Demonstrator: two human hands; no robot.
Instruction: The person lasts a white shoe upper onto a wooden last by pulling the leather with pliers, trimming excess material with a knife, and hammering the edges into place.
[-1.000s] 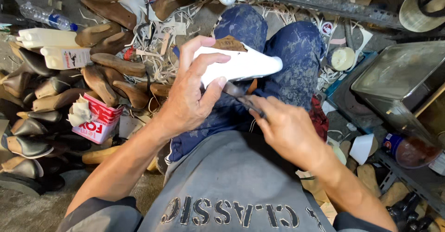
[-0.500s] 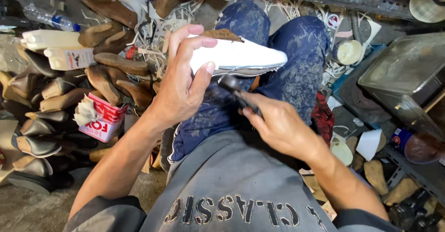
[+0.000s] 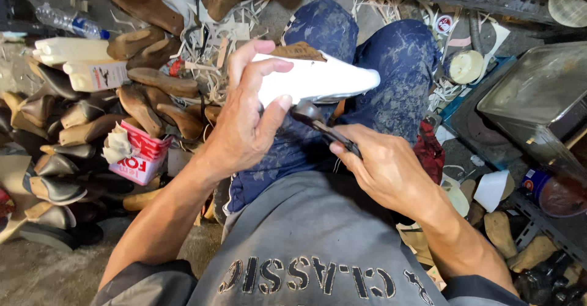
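Note:
My left hand (image 3: 247, 122) grips a white shoe last (image 3: 324, 78) with a brown patch on top, held above my knees with its toe pointing right. My right hand (image 3: 382, 168) holds a dark metal pincer tool (image 3: 318, 124), whose rounded head touches the underside of the last. I sit with blue patterned trousers (image 3: 397, 67) and a grey shirt below.
Dark shoe uppers on lasts (image 3: 58, 141) lie stacked at the left, with brown wooden lasts (image 3: 153, 83), a red-and-white box (image 3: 143, 156) and white bottles (image 3: 73, 52). A metal tray (image 3: 538, 92), round tins and scraps lie to the right.
The white last has shifted slightly right and lower in my left hand. My right hand has brought the tool's head up against the last's underside.

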